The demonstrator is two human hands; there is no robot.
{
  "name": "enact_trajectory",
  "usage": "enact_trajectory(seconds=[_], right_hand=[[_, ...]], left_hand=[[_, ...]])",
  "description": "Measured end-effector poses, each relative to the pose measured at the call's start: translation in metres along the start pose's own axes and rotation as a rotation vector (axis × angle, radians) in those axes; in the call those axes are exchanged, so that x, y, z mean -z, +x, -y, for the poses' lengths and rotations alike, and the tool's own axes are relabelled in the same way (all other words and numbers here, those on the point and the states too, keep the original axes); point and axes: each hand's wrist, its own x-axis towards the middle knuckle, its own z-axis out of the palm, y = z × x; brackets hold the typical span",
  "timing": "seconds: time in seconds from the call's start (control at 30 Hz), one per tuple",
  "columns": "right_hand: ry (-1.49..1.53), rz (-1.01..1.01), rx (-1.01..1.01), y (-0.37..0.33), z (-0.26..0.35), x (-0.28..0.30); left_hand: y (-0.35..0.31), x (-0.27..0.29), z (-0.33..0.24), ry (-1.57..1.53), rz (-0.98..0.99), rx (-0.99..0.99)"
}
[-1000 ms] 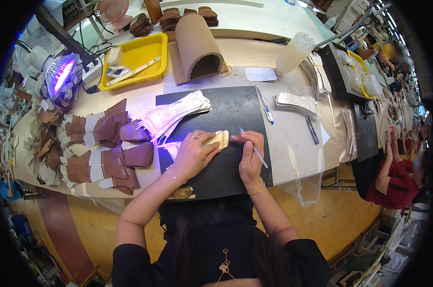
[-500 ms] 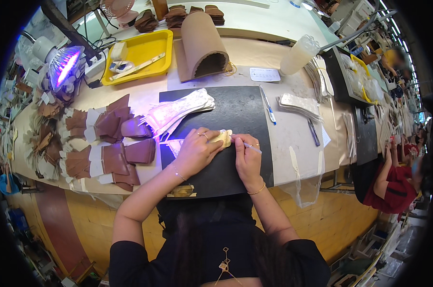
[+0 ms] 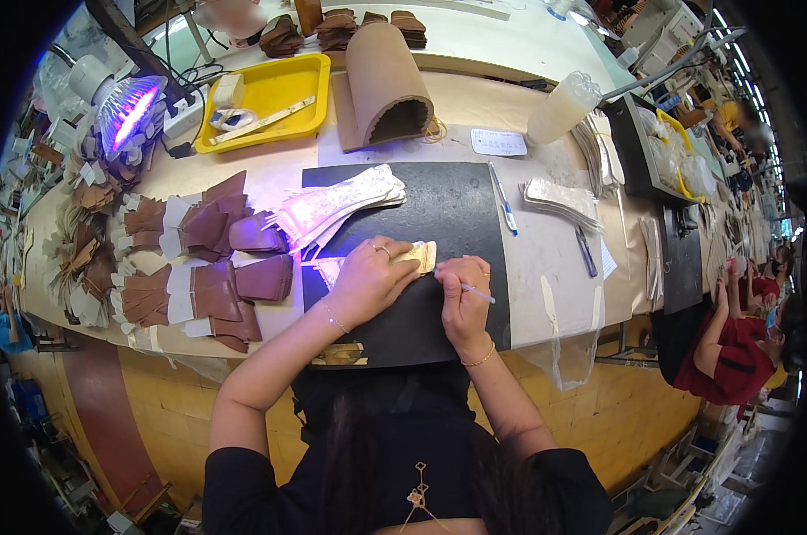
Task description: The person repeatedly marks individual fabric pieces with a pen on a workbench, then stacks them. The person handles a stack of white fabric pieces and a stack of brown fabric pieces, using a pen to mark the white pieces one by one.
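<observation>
My left hand presses down, fingers bent, on a small yellow template-like piece. Beneath that hand a pale strip sticks out to the left, lit violet. A pen with a clear barrel is pinched in my right hand, close to the right end of the yellow piece; its tip is hidden by the fingers. Both hands rest over a black work mat. Just beyond them lies a fanned stack of white patterned pieces.
Brown leather pieces lie in stacks at left, below a violet lamp. Behind are a yellow tray and a curved brown form. At right lie a blue-white pen, a dark pen, white strips and a bottle.
My right hand has shifted slightly toward me with the pen, at the right end of the yellow piece. My left hand stays pressed on it. The whole view has shifted a little.
</observation>
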Motion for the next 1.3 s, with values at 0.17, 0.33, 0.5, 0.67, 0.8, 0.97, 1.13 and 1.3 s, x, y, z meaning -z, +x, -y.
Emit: enact_trajectory(seconds=[0.17,0.33,0.5,0.67,0.8,0.97,1.13,1.3], right_hand=[[0.061,-0.095,-0.066,0.0,0.0,-0.002],[0.076,-0.08,-0.107,-0.002,-0.005,-0.001],[0.129,-0.086,-0.131,-0.004,-0.009,-0.003],[0.174,-0.081,-0.136,-0.003,-0.007,-0.003],[0.249,-0.075,-0.106,-0.001,-0.003,-0.003],[0.279,-0.034,-0.161,0.0,0.002,-0.008],[0.162,-0.015,-0.133,0.003,0.002,-0.009],[0.164,-0.021,-0.153,0.003,0.003,-0.008]], left_hand=[[0.003,0.004,0.005,-0.011,0.02,-0.008],[0.004,0.004,0.002,0.032,0.014,-0.036],[0.006,0.004,0.002,0.051,-0.008,-0.061],[0.004,0.002,-0.002,0.308,0.04,-0.198],[0.007,0.004,0.003,0.303,0.013,-0.231],[0.014,0.011,0.001,0.249,-0.016,-0.177],[0.019,0.06,0.003,0.267,-0.209,0.007],[0.014,0.138,0.018,0.437,-0.55,0.16]])
